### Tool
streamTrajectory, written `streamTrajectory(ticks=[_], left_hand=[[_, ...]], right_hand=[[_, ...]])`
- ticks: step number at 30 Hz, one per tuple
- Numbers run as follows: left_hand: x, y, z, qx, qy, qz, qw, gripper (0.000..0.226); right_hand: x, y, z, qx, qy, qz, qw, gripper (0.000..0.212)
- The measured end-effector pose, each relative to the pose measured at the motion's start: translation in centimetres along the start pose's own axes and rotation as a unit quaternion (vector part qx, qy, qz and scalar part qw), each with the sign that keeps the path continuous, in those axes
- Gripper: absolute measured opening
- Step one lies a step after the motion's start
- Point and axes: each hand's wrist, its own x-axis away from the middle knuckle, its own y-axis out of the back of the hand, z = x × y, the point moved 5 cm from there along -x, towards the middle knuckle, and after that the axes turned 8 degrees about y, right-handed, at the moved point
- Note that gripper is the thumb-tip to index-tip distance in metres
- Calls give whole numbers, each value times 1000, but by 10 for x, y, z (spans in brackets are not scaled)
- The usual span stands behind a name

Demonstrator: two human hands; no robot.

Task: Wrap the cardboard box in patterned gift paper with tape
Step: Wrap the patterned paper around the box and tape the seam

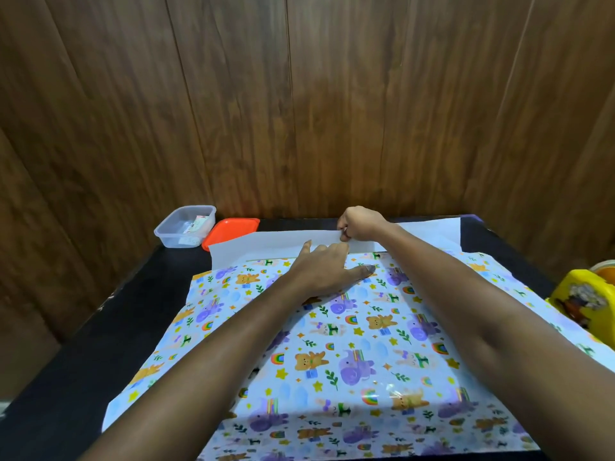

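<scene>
On the black table (83, 344) the patterned gift paper (349, 344) lies spread, probably over the cardboard box, which is hidden. Its white far flap (273, 244) runs left to right beyond the person's arms. The left hand (327, 272) presses flat-fingered just before it. The right hand (361, 222), farther out, pinches the flap's edge.

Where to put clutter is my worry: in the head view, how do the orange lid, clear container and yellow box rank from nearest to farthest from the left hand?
Measured from the left hand, which lies flat on the gift paper:
1. Orange lid, back left of the hand.
2. Clear container, farther left, beside the lid.
3. Yellow box, far off at the right edge.
</scene>
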Motion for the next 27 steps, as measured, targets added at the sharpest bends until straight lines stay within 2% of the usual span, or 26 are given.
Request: streamTrajectory(ticks=[6,8,10,13,14,16,19,21,24,27], left_hand=[[-3,-4,1,-40,10,5,999,70],[0,-1,-1,-80,28,-48,995,73],[7,8,-7,-112,40,-140,983,73],[17,10,-16,-176,46,-257,949,63],[19,9,-18,-208,56,-268,939,58],[22,11,-18,-246,86,-257,931,51],[25,13,-17,-261,112,-253,925,56],[24,11,-18,-236,107,-224,940,51],[22,12,-14,-177,114,-195,958,43],[22,12,-14,-147,100,-138,974,56]], right_hand=[[8,8,3,-8,12,-25,1000,14],[19,19,11,-3,33,-45,998,18],[35,30,22,26,46,-72,996,22],[66,40,39,82,45,-112,989,27],[76,41,43,92,38,-119,988,27],[95,40,50,109,25,-132,985,26],[114,32,55,153,19,-140,978,25],[122,25,55,158,23,-147,976,26],[126,16,50,104,33,-151,983,32],[128,9,41,35,45,-145,988,36]])
